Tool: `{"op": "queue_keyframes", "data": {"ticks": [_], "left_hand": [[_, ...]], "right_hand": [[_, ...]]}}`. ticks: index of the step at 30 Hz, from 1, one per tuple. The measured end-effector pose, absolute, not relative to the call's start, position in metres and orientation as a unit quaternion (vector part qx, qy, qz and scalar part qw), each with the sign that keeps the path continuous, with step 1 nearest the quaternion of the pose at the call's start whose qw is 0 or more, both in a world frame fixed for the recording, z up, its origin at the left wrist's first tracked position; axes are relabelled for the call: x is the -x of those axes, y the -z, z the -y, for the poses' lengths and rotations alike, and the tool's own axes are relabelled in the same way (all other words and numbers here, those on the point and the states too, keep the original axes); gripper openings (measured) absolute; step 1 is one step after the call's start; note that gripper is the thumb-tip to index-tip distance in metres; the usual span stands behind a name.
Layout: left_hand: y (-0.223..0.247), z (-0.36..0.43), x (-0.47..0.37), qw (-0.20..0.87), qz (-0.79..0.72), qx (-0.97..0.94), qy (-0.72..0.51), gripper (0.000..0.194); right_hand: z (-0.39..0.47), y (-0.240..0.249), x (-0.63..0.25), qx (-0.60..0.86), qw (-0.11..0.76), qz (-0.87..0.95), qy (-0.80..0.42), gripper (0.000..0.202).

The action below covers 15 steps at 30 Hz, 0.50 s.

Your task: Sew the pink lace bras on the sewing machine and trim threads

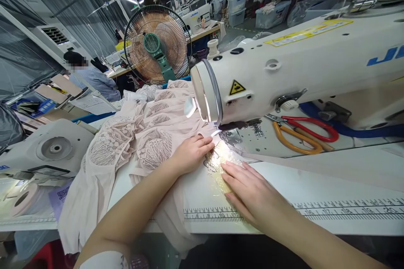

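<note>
Pale pink lace bras (154, 147) lie bunched in a connected pile left of the sewing machine's (252, 80) needle. My left hand (194, 153) rests on the pale cloth beside the presser foot (216, 133), its fingers stretched toward the needle area. Lying flat on the shiny, yellowish taped patch (217, 159) of the work surface is my right hand (252, 189), fingers extended and slightly apart. A pale fabric strip (293, 163) runs from near the needle off to the right. The machine head hides part of the stitching spot.
Red-handled scissors (318, 128) and an orange-handled tool (299, 141) lie on the machine bed. A printed ruler (347, 210) follows the table's front edge. Beyond stand a large fan (158, 46) and a seated co-worker (91, 77). Another machine (53, 147) is at left.
</note>
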<state>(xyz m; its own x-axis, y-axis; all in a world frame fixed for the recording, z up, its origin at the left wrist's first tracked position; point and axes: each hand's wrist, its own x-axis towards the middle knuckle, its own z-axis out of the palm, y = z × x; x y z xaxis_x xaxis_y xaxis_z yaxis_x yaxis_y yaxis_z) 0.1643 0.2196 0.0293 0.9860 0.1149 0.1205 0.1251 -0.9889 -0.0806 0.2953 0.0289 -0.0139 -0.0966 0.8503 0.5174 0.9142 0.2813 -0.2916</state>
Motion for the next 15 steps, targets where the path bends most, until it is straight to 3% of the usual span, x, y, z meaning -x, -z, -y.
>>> {"op": "queue_keyframes", "data": {"ticks": [7, 11, 15], "left_hand": [[-0.027, -0.225, -0.169, 0.085, 0.079, 0.992, 0.038, 0.037], [-0.033, -0.217, -0.167, 0.095, 0.111, 0.989, 0.012, 0.036], [-0.05, -0.2, -0.146, 0.123, 0.166, 0.978, 0.0, 0.037]], "right_hand": [[-0.03, 0.017, -0.296, 0.599, 0.324, 0.73, 0.056, 0.029], [-0.027, 0.005, -0.281, 0.589, 0.379, 0.712, 0.059, 0.026], [-0.021, -0.008, -0.229, 0.533, 0.421, 0.733, -0.026, 0.028]]}}
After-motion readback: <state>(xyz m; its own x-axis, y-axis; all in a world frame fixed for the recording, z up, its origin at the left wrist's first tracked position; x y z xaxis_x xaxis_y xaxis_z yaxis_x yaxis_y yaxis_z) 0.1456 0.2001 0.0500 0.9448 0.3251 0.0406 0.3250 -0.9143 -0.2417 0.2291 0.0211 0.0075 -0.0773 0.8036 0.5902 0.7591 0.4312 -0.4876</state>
